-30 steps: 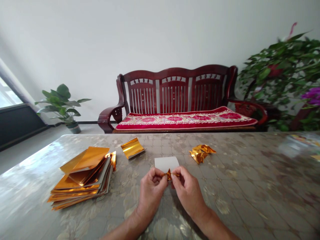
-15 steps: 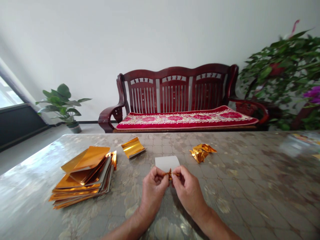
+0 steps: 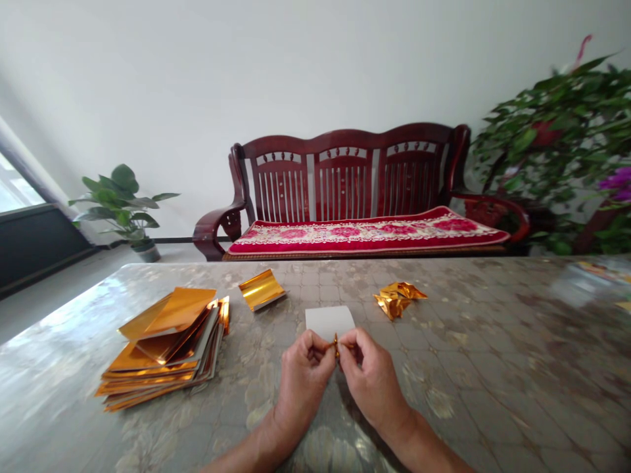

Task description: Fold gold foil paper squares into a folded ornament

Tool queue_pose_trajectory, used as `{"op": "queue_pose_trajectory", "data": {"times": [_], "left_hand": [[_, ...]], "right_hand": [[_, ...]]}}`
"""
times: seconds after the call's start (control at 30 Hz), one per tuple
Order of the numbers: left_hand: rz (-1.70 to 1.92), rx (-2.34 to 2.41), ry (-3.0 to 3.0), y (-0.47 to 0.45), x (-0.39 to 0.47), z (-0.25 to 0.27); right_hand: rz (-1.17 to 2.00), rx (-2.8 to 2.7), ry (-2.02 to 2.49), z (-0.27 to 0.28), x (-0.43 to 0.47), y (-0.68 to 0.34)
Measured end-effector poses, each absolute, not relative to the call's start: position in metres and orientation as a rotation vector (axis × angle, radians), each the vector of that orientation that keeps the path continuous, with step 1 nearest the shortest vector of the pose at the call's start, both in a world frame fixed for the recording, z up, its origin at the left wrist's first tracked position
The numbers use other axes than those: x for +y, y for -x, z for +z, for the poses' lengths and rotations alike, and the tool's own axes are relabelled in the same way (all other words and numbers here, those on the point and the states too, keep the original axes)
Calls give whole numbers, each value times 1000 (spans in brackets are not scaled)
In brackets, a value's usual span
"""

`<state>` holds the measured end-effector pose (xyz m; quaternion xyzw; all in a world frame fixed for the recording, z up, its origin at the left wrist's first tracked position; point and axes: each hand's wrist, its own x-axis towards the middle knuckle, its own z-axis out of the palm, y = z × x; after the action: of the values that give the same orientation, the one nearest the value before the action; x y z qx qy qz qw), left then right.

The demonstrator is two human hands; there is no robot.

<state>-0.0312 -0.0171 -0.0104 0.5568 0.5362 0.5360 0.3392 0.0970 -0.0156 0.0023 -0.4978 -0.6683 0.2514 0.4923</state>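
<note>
With the fingers of our left hand [image 3: 306, 368] and right hand [image 3: 373, 373], we pinch a small folded gold-foil paper piece [image 3: 336, 345], which looks narrower than a second ago, suggesting tighter folding.

Table [image 3: 473, 374]: glossy grey-brown surface, grid-and-floral pattern. Clear plastic packaging [image 3: 579, 286], blurred, lies near the surface's far edge, toward its right end; contents unreadable. Beyond the far edge: dark red wooden bench [image 3: 345, 141], slatted back, curled arms. Red-and-cream floral seat cover [image 3: 340, 236] spans the bench seat, edge to edge. Pale wall [image 3: 320, 66] behind. Potted plant [image 3: 118, 200], broad-leaved, stands on grey floor [image 3: 59, 282] past the table's far left corner. Further left: dark panel [image 3: 39, 246] below a bright window [image 3: 17, 187]. Beside the bench's right arm: dense trailing foliage [image 3: 576, 125]; purple flowers [image 3: 618, 184] at its lower right.
</note>
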Motion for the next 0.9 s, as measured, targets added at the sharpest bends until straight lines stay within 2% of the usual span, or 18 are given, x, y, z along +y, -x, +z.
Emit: {"op": "queue_pose_trajectory", "data": {"times": [0.5, 0.73, 0.9], "left_hand": [[1484, 1517, -1698, 30, -30, -2], [1441, 1195, -1264, 35, -18, -6], [1475, 1151, -1112, 41, -5, -6]], "right_hand": [[371, -1704, 1238, -1, -23, -91], [547, -1690, 1166, 0, -11, -98], [604, -1627, 1175, -4, 0, -112]]}}
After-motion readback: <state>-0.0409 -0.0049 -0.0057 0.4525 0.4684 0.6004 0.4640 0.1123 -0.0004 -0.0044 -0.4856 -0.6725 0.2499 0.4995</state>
